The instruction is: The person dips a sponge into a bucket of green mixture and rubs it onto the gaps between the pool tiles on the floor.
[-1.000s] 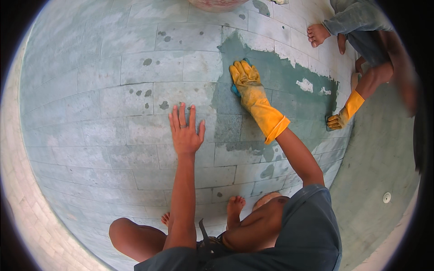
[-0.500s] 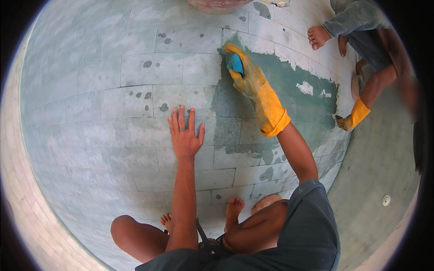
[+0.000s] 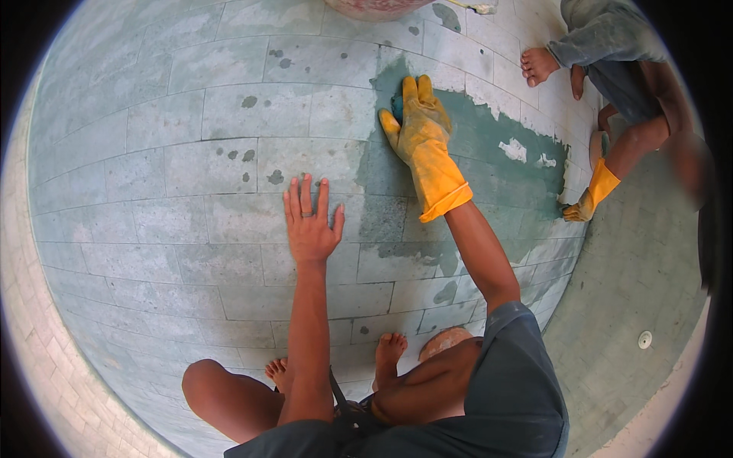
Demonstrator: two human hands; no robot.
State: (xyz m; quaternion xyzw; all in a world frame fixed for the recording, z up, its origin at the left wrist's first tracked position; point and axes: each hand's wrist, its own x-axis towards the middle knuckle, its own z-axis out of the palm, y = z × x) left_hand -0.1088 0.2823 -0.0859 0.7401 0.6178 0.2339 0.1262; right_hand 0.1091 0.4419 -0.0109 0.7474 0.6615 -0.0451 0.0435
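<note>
My left hand [image 3: 313, 225] is bare, with a ring on one finger, and lies flat on the pale grey-green tiles [image 3: 229, 217] with its fingers spread. Over the tiles to its right, my right hand [image 3: 424, 133] wears a yellow-orange rubber glove smeared with grey. Beneath its palm and fingers it presses a blue sponge [image 3: 397, 108], of which only a dark blue edge shows beside the thumb. The hand is at the left part of a wet, dark green patch [image 3: 489, 164] with ragged edges and a few whitish spots.
At the right, a co-worker's gloved hand [image 3: 584, 208] touches the patch's edge, and their bare foot [image 3: 539, 66] rests farther back. A reddish rounded container [image 3: 378, 8] stands at the far edge. Lower right lies a greenish tiled strip with a round white fitting [image 3: 645, 340].
My right hand has turned over the sponge, from edge-on to back of the glove upward, covering most of it. The co-worker's gloved hand has moved slightly. My left hand stays in place.
</note>
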